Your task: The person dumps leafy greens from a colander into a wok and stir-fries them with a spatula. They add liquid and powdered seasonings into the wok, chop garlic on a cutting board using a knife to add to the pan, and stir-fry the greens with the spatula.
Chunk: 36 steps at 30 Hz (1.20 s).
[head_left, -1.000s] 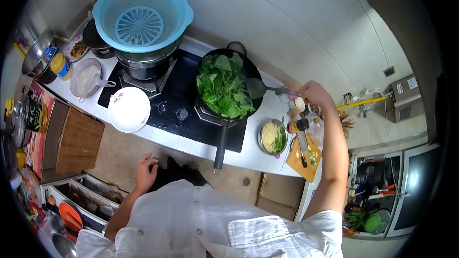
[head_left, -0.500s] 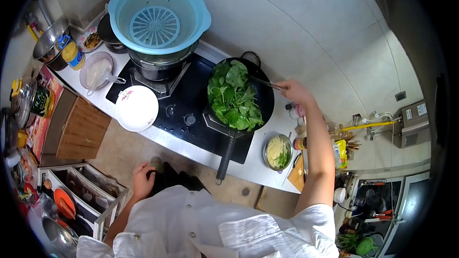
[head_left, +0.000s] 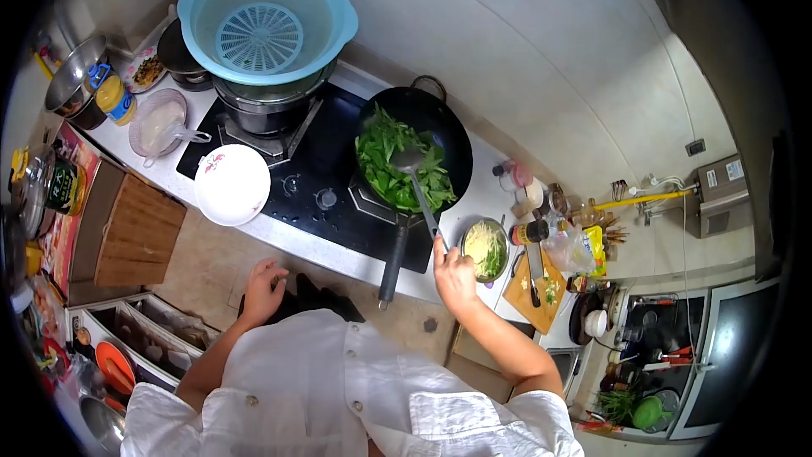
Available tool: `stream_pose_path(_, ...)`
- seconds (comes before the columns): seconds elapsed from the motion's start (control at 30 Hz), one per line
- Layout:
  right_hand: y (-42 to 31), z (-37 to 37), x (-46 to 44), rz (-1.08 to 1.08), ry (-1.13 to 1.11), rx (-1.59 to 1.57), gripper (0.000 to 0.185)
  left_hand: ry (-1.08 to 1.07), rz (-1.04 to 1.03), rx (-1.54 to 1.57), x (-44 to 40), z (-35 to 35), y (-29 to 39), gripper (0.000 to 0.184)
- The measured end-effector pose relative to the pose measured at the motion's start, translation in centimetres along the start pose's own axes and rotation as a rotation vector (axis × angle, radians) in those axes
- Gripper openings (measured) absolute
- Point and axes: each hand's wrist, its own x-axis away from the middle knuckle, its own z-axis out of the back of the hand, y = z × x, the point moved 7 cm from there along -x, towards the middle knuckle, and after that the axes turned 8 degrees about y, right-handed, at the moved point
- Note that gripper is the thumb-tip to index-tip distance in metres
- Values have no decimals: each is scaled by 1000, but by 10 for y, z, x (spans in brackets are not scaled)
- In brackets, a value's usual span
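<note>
My right hand [head_left: 457, 278] is closed around the handle of a metal ladle [head_left: 419, 190]. The ladle's rounded head rests on the leafy greens [head_left: 385, 148] heaped in the black wok [head_left: 457, 131]. The wok sits on the stove's right burner, its long handle [head_left: 394, 262] pointing toward me. My left hand [head_left: 265, 288] hangs low in front of my body, fingers loosely curled and apart, with nothing in it. Nearest to it on the counter edge is a white plate [head_left: 233, 186]. A metal bowl [head_left: 485, 250] of pale shreds and chopped green stands just right of the wok.
A blue colander basin [head_left: 338, 25] rests on a pot [head_left: 262, 114] on the left burner. At right lie a cutting board [head_left: 520, 296] and a knife [head_left: 534, 275]. A strainer [head_left: 156, 123] and an oil bottle [head_left: 114, 100] stand at left.
My right hand has swung from the wok's far right side toward me, bringing the ladle's head over the greens. The greens have shifted in the wok. My left hand remains low, holding nothing.
</note>
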Motion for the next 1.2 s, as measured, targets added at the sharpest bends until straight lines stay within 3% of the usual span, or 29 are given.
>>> stream_pose_path(0.1, -2, -14, -8, -67, -44, -68, 56, -37, -49, -8, -4, -5, 5, 17)
stream_pose_path(0.33, 55, 102, -20, -176, -75, -138, 54, -62, -49, 32, -13, -16, 0, 18)
stream_pose_path(0.47, 5, 52, -5, -43, -248, -126, 51, -57, -34, 47, -13, -18, -4, 18)
stream_pose_path(0.53, -14, 42, -10, -1, -187, -50, 45, -75, -29, 47, -12, -19, -3, 17)
stream_pose_path(0.67, 34, 50, -15, -132, -213, -205, 46, -84, -59, 16, -11, -19, -5, 17)
stream_pose_path(0.83, 91, 115, -26, -182, -195, -303, 45, -61, -38, 61, -7, -23, -19, 17)
stream_pose_path(0.93, 82, 128, -31, -150, -326, -282, 40, -79, -21, 73, -8, -19, -17, 18)
stream_pose_path(1.0, 60, 100, -33, -51, -384, -291, 31, -66, -31, 71, -7, -19, -17, 18)
stream_pose_path(1.2, 44, 60, -50, -128, -306, -314, 27, -65, -72, 3, -7, -15, -13, 17)
